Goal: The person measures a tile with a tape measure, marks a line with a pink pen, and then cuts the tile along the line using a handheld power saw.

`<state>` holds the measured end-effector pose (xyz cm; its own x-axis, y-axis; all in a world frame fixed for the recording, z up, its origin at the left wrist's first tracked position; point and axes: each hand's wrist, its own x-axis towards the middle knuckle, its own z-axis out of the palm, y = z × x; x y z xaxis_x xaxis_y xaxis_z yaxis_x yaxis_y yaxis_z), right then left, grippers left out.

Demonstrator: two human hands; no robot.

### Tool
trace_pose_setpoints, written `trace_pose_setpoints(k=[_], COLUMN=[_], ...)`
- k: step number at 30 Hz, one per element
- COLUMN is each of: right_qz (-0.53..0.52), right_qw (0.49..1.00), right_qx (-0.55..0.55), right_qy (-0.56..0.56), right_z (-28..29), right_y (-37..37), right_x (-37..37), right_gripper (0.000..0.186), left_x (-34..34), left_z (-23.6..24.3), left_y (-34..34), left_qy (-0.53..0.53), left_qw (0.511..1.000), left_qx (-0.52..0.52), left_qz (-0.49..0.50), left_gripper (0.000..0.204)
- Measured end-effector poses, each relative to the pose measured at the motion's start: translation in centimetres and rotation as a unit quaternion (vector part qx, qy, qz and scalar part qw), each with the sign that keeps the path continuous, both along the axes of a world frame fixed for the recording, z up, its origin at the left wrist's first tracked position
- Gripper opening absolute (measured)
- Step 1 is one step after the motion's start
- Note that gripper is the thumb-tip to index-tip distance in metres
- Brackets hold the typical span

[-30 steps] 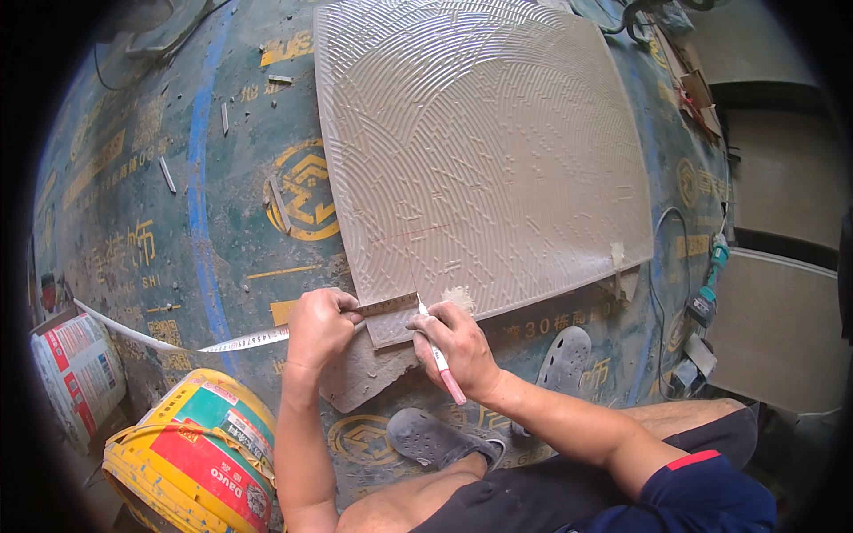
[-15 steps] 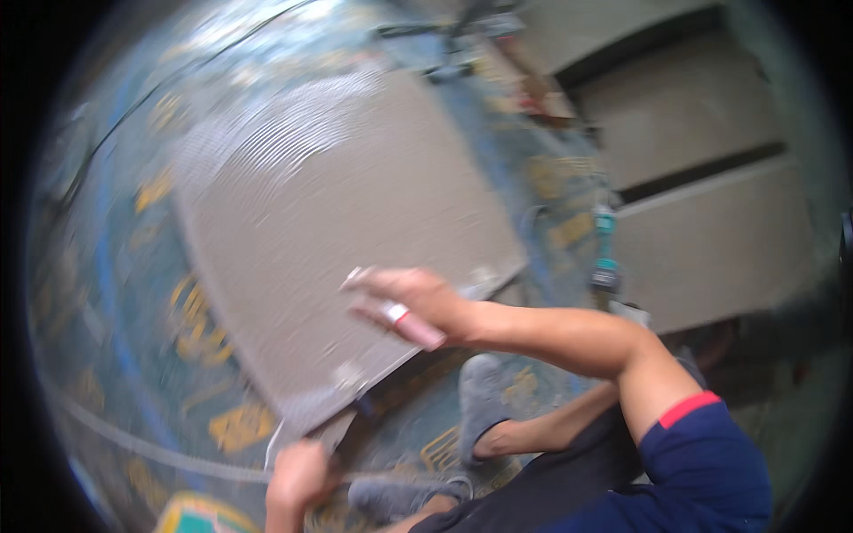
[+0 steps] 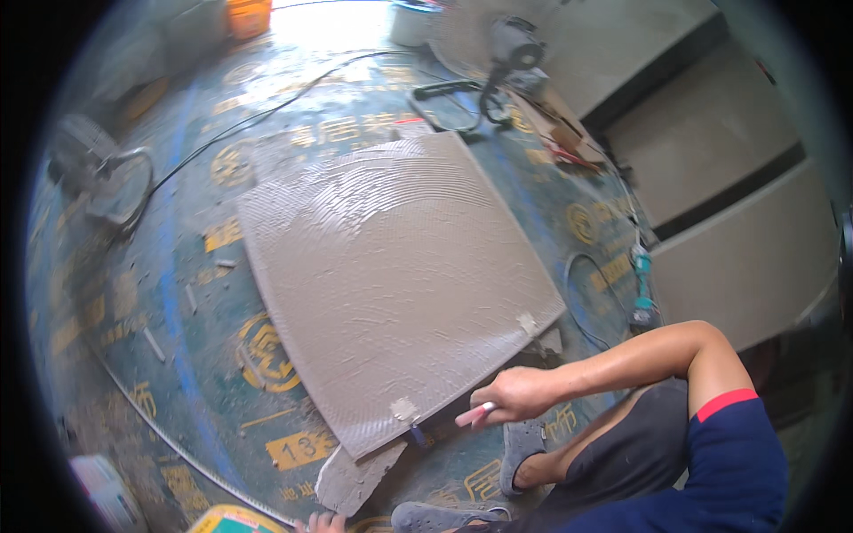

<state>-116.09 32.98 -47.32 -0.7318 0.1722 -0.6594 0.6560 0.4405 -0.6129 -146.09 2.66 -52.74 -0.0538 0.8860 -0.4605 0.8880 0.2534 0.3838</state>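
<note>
A large rectangular tile [image 3: 400,284] lies before me, its upper face coated in grey adhesive with curved comb ridges on the far part. At its near edge, my right hand [image 3: 515,395] is closed around a slim pink-and-white stick [image 3: 475,414], whose exact kind is unclear. Pale patches [image 3: 405,410] sit along that edge; a small blue strip [image 3: 418,433] hangs below one. Under the near-left corner a grey offcut [image 3: 360,475] sticks out. My left hand [image 3: 322,524] is just beyond the offcut's lower end, mostly cut off by the frame, so its grip is hidden.
Large panels [image 3: 711,258] stand at the right, beside a teal-and-black power tool [image 3: 641,284] with a cord. Suction-cup lifters [image 3: 514,44] are far right and far left. A white-green bucket [image 3: 235,520] is near left. Printed green sheeting [image 3: 213,355] covers the floor.
My right hand has drawn back from over the coated tile to its near edge, still holding the stick. My left hand has dropped to the bottom edge. The view has shifted and sharpened.
</note>
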Motion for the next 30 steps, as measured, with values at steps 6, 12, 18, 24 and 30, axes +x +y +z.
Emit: trace_pose_setpoints(k=[6,12,18,24,30], right_qz=[0.172,0.189,-0.186,-0.499,-0.563], right_qw=[0.983,0.975,0.979,0.844,0.795], right_qx=[-0.037,0.001,-0.047,-0.135,-0.134], right_qy=[0.046,-0.119,-0.066,0.139,0.18], right_z=[-0.6,0.4,1.5,5.0,6.2], right_y=[-3.5,-3.3,0.5,1.2,0.0], right_x=[-5.1,-6.6,-2.1,-3.1,-2.3], right_gripper=[0.034,0.039,0.049,0.031,0.029], left_x=[7.7,10.0,6.7,10.0,11.9], left_z=[0.9,-1.5,-2.4,-3.5,-3.8], left_y=[10.9,12.4,15.3,19.0,19.3], left_qy=[-0.458,-0.309,-0.464,-0.748,-0.792], left_qw=[0.872,0.94,0.851,0.62,0.565], left_qx=[0.061,0.144,0.213,-0.019,-0.053], left_qz=[0.164,0.013,0.126,0.236,0.226], left_gripper=[0.035,0.015,0.019,0.014,0.008])
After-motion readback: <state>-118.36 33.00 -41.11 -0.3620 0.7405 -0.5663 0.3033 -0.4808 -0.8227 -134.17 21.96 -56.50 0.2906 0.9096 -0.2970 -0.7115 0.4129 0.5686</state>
